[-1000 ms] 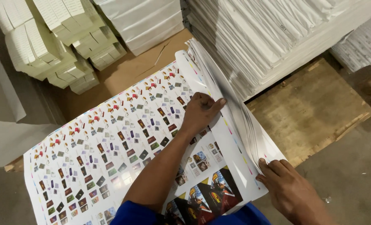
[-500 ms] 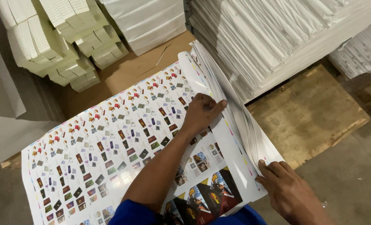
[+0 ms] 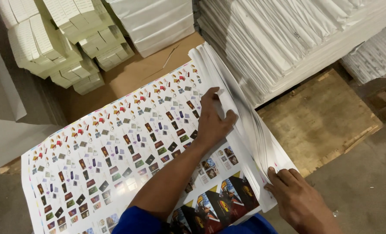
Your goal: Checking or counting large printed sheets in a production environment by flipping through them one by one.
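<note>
1. The stack of printed sheets (image 3: 115, 156) lies in front of me on a brown board (image 3: 132, 73), its long axis running from lower left to upper right; the raised, fanned edge (image 3: 245, 117) is on my right.
2. My left hand (image 3: 212, 119) is nearer that edge's middle, its grip spread flat on the top sheet, fingertips touching the lifted leaves.
3. My right hand (image 3: 297, 199) sits at the near right corner, its grip pinched on the sheet edges there.

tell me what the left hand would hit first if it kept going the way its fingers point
Probably the curled-up edges of the printed sheets that the left hand already touches; beyond those, the tall white paper stack. Depth is unclear.
</note>
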